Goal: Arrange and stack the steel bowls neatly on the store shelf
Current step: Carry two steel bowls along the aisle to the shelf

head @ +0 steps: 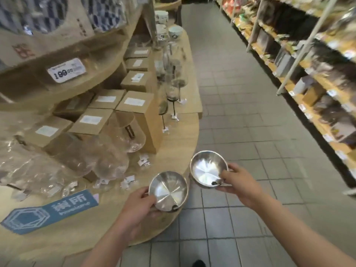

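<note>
Two steel bowls are up: my left hand [137, 204] grips the near bowl [168, 190] over the round wooden shelf [107, 214]'s edge, my right hand [238, 183] pinches the far bowl [208, 168] over the floor. I'd level both rims, nest right into left, then set the stack down clear of the glasses [107, 160].

A rounded wooden shelf [179, 130] fills the left of the frame, carrying cardboard boxes [133, 102], clear glasses [133, 135], paper tags and a blue sign [48, 211].
</note>
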`<state>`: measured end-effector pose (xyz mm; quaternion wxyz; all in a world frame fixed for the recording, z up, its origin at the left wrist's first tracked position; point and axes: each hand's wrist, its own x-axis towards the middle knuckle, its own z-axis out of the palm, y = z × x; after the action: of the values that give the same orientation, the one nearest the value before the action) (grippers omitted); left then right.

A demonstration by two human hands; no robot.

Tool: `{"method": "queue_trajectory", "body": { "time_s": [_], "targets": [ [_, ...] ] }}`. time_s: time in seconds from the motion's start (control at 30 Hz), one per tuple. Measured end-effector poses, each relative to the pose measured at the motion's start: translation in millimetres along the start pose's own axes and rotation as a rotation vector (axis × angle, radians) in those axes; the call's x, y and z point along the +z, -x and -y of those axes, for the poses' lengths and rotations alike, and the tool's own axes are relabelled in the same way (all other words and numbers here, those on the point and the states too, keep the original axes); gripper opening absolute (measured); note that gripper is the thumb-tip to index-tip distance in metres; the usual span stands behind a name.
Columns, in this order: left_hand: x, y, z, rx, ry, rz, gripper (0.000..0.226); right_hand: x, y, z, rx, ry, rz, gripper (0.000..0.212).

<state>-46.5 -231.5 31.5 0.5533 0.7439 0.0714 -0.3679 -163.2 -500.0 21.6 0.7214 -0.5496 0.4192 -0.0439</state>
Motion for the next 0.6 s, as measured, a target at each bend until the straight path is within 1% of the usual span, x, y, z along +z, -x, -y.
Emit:
{"method": "queue_trajectory", "body": {
  "time_s": [0.13, 0.23, 0.3, 0.37, 0.6],
  "targets": [
    [77.6, -20.7, -34.7, 0.036, -0.077, 0.148, 0.027, -81.5, 12.5, 9.6, -0.043, -0.128, -0.216, 0.028],
    [130.3, -36.5, -62.3, 0.092, -0.166, 0.223, 0.029, -132.1, 27.7, 12.8, -0.067, -0.191, -0.324, 0.028],
    [163.7, -45.0, -81.6, 0.146, -0.228, 0.273, 0.025, -160.5, 37.7, 14.9, -0.071, -0.207, -0.393, 0.026],
    [195.7, -52.6, -99.8, 0.172, -0.234, 0.307, 0.022, -186.0, 47.3, 17.5, -0.073, -0.226, -0.467, 0.024],
    [291.8, -81.6, -149.3, 0.186, -0.243, 0.484, 0.031, -251.8, 52.1, 25.1, -0.095, -0.319, -0.656, 0.043]
  ]
}}
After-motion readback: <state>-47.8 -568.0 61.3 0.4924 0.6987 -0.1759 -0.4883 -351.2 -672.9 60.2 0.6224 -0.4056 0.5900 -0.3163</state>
